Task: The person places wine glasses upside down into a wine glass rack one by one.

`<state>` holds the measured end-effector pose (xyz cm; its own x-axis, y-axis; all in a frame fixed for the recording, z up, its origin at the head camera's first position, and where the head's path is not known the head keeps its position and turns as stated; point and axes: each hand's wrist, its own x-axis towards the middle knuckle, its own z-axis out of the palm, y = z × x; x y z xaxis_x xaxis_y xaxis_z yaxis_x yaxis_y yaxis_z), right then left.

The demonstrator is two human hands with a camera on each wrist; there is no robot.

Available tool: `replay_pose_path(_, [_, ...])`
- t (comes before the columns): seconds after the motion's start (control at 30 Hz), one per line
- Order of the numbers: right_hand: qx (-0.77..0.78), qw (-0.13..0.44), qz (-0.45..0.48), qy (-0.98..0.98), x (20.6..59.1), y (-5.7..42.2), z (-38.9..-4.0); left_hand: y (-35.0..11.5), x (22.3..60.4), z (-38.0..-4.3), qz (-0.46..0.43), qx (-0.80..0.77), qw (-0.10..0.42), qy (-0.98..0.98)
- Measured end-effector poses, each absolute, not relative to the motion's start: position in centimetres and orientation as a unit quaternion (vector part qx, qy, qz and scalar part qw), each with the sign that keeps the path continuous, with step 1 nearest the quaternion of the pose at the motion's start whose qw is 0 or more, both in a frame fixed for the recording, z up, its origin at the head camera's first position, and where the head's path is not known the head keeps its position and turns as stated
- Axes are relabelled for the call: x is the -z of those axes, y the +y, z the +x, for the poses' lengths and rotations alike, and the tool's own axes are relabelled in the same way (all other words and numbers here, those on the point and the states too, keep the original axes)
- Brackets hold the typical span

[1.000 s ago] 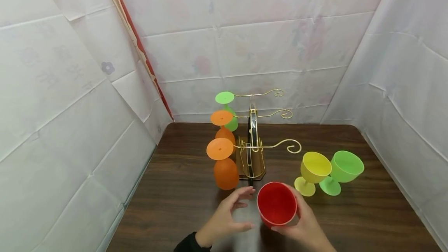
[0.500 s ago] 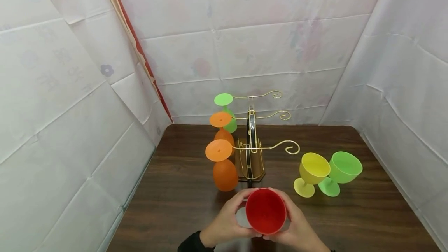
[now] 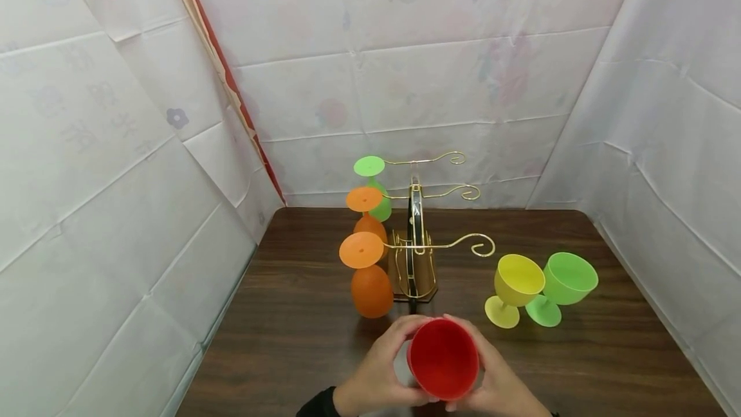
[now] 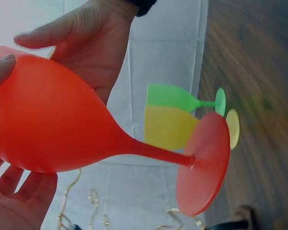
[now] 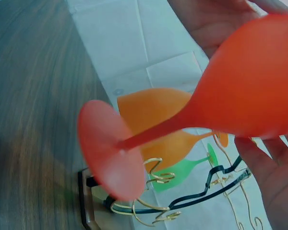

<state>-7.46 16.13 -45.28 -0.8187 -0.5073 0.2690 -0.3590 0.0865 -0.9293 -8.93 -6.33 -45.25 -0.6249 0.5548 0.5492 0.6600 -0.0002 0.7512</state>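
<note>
Both hands hold a red plastic goblet [image 3: 443, 360] by its bowl, mouth up, in front of the rack in the head view. My left hand [image 3: 379, 365] has its thumb and fingertips at the bowl's left side, with a gap at the palm. On the other side, my right hand [image 3: 494, 375] grips the bowl between thumb and fingers. The wrist views show the goblet's stem and round foot [image 4: 204, 165] free of both hands. Just beyond stands a gold and black wire goblet rack [image 3: 415, 243] with a wooden base.
Two orange goblets [image 3: 372, 291] and a green goblet [image 3: 380, 201] hang upside down on the rack's left side; its right-hand hooks [image 3: 480, 246] carry nothing. A yellow goblet [image 3: 519, 278] and another green goblet [image 3: 570, 278] stand upright at the right on the wooden table [image 3: 278, 340].
The red goblet has moved slightly left, then a little toward me. My left hand, apart from it a second ago, has come onto its bowl; the right has kept hold.
</note>
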Motion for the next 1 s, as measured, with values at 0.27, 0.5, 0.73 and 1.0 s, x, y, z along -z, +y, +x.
replay_pose_path(0.27, [0.675,0.167,-0.334,0.636,45.9,18.9,-7.9,-6.7,44.1,-8.2,-0.489,0.436,0.143,-0.742])
replay_pose_path(0.5, [0.694,0.255,-0.325,0.590,46.4,19.8,-8.9,-6.4,43.6,-8.1,-0.551,0.336,0.230,-0.729])
replay_pose_path(0.73, [0.684,0.335,-0.229,0.606,46.4,19.8,-8.5,-6.2,43.5,-7.8,-0.561,0.275,0.283,-0.728])
replay_pose_path(1.0, [0.768,0.422,-0.201,0.439,46.5,19.3,-7.9,-6.1,43.4,-7.5,-0.589,0.212,0.266,-0.733])
